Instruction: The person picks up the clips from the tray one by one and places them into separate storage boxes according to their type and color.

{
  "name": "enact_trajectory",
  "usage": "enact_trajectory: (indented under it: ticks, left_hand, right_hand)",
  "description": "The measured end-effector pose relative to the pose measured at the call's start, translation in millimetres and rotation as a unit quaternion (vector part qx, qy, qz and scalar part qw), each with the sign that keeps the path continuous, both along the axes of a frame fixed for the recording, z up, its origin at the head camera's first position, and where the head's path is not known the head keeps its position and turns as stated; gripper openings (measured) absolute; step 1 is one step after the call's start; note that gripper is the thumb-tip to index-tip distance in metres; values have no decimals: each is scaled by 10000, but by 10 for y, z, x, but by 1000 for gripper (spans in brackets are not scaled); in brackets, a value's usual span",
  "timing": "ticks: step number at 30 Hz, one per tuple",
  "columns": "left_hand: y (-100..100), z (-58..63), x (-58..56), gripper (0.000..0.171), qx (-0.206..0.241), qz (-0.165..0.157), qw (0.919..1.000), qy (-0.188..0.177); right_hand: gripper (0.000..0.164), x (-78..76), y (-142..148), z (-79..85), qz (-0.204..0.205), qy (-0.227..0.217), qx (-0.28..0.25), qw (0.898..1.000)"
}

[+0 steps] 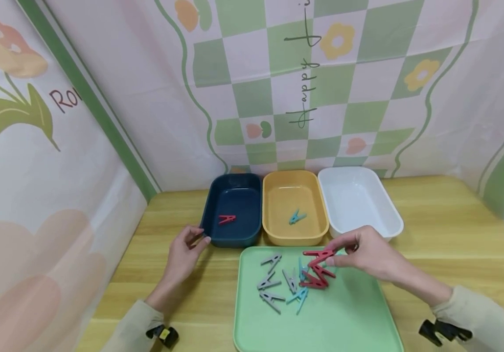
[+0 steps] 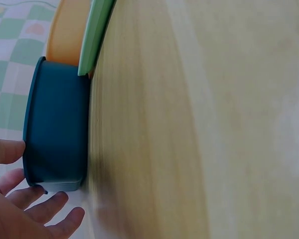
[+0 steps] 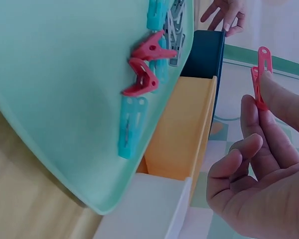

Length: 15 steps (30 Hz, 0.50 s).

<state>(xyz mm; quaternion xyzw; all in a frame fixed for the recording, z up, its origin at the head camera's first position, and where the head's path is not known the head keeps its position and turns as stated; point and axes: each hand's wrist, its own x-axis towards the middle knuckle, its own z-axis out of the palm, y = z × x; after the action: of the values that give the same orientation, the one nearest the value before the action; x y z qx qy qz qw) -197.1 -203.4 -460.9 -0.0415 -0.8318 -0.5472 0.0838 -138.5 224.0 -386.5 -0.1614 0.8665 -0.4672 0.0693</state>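
Observation:
My right hand (image 1: 368, 252) pinches a red clothespin (image 3: 264, 64) between thumb and fingers, above the green tray (image 1: 322, 322). Under it on the tray lie two more red clothespins (image 3: 152, 47), close together. Teal clothespins (image 1: 298, 297) lie beside them, and several grey clothespins (image 1: 270, 301) spread to the left. My left hand (image 1: 184, 254) holds the near left corner of a dark blue bin (image 2: 57, 122), thumb and fingertips at its rim. One red clothespin (image 1: 227, 219) lies inside that bin. A teal clothespin (image 1: 297, 216) lies in the yellow bin (image 1: 296, 239).
A white bin (image 1: 355, 200) stands right of the yellow one, all three side by side behind the tray. They stand on a wood-grain table (image 1: 454, 220). A patterned cloth (image 1: 287, 98) hangs behind, and another printed cloth (image 1: 58, 195) rises at the left.

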Motion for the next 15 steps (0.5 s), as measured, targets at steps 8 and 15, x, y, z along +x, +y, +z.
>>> enact_trajectory:
  ticks: [8,15]
  left_hand:
    - [1,4,-1,24,13,-19,10000,22]
    - [10,9,10,23,30,30,10000,-10]
  right_hand:
    - [16,-111,-10,120,-87,133,74,9998]
    - [18,-193,-60,196,-189,105,224,9995]
